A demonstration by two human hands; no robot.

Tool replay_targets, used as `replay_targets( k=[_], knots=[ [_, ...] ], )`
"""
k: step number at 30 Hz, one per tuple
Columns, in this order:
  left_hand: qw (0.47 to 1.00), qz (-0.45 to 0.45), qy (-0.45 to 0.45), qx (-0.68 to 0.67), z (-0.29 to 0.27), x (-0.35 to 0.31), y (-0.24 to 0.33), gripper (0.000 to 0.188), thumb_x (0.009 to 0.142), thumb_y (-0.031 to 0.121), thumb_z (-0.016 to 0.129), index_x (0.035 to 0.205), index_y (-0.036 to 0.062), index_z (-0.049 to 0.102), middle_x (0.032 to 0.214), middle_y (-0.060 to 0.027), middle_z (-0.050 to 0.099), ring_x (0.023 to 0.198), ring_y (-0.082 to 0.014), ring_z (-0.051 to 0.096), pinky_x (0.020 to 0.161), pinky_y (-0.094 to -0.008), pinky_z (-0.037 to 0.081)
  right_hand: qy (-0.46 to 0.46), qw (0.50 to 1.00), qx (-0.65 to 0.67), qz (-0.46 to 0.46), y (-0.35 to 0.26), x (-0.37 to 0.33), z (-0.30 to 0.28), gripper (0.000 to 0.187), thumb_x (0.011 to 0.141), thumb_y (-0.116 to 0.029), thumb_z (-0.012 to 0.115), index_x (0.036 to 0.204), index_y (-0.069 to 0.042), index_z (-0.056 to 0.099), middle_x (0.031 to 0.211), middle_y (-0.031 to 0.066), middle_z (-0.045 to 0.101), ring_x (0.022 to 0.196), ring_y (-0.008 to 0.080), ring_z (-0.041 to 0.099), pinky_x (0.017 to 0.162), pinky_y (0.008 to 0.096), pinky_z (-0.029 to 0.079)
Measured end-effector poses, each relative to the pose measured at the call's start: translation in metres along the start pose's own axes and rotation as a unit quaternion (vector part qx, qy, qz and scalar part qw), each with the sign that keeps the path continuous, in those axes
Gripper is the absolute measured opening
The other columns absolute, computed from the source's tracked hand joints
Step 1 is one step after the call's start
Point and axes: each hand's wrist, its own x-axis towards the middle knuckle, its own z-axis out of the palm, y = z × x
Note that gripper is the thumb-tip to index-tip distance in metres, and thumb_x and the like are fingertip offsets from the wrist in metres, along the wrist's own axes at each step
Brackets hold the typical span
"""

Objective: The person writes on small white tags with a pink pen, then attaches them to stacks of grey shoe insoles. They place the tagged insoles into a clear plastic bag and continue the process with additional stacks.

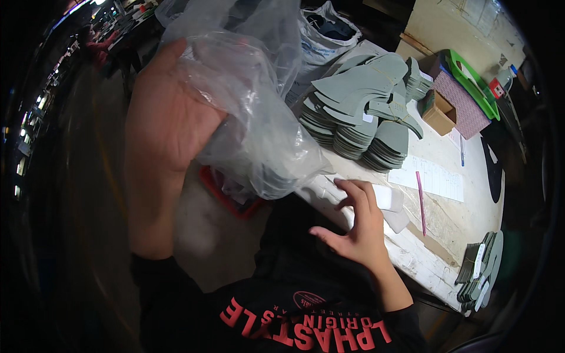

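Observation:
My left hand (170, 112) is raised at the left, gripping a clear plastic bag (253, 100); its fingers are partly hidden by the film. Pale layered pieces show faintly through the lower end of the bag, which hangs beside the table's edge. Lower and to the right, my right hand (362, 229) holds nothing, with thumb and fingers apart and curved. Close beyond its fingers, small white and grey flat pieces (388, 200) lie on the white table (441, 259). Stacks of grey-green cut pieces (359, 106) stand farther back, some tied in bundles.
A pink pen (421, 203) lies across a written paper sheet (438, 179). At the back right are a small cardboard box (439, 113), a green tray (474, 88) and a bottle (502, 81). A white sack (329, 38) stands behind; a red crate (235, 203) sits below the bag.

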Motion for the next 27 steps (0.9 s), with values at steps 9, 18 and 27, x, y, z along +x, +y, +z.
replay_targets(
  k=[9,18,27],
  knots=[
    [0.979,0.005,-0.111,0.173,0.082,0.022,-0.06,0.055,0.114,0.026,0.048,0.157,-0.0078,0.045,0.153,-0.0265,0.059,0.145,-0.0402,0.055,0.122,-0.0591,0.041,0.077,0.942,0.304,0.119,0.014,0.018,0.013,0.055,0.091,-0.015,0.09,0.136,-0.003,0.06,0.122,0.0132,0.072,0.113,0.0222,0.07,0.101,0.0331,0.054],
    [0.768,0.096,0.019,0.632,-0.003,-0.021,-0.08,0.052,0.114,0.03,0.054,0.16,0.005,0.047,0.152,-0.0158,0.056,0.135,-0.0196,0.057,0.108,-0.035,0.046,0.064,0.721,0.609,0.324,-0.002,0.006,-0.006,0.056,0.115,-0.049,0.055,0.152,-0.006,0.052,0.136,0.012,0.068,0.115,0.0238,0.072,0.091,0.043,0.064],
    [0.958,-0.002,0.04,0.284,-0.079,-0.036,-0.179,0.074,0.095,0.004,0.082,0.16,-0.0034,0.047,0.151,-0.012,0.06,0.136,-0.0211,0.059,0.116,-0.0375,0.045,-0.042,0.778,0.509,0.366,0.015,0.0,0.012,0.058,0.115,-0.037,0.059,0.161,-0.005,0.042,0.145,0.015,0.061,0.129,0.0245,0.063,0.106,0.043,0.055]
  ],
)
